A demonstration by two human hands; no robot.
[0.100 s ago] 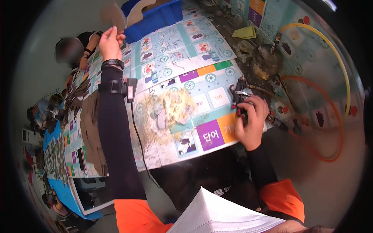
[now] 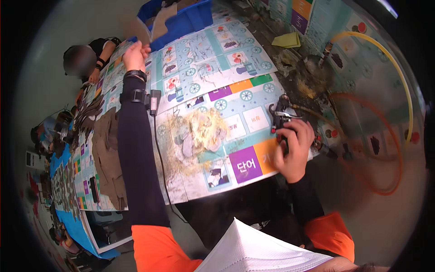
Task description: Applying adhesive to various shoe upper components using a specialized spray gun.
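At the far left of the table, my left hand (image 2: 136,57) pinches a thin, forked tan-brown sheet piece (image 2: 159,23), partly blurred, in front of a blue bin (image 2: 192,20). My right hand (image 2: 297,147) rests at the right edge of the table. Its fingers are curled round the near part of a black spray gun (image 2: 282,111) with a silver lever. The palm and fingers hide much of the gun's grip.
Dried yellowish residue (image 2: 201,129) crusts the table middle. Brown pieces (image 2: 108,158) lie stacked at the left, with dark gloves (image 2: 90,111) beyond. A yellow hose (image 2: 394,59) and orange hose (image 2: 401,167) loop at right. Another person's arm (image 2: 102,63) reaches in at far left.
My left hand has come slightly nearer and to the right, bringing the tan-brown piece along. My right hand stays at the spray gun with little change.
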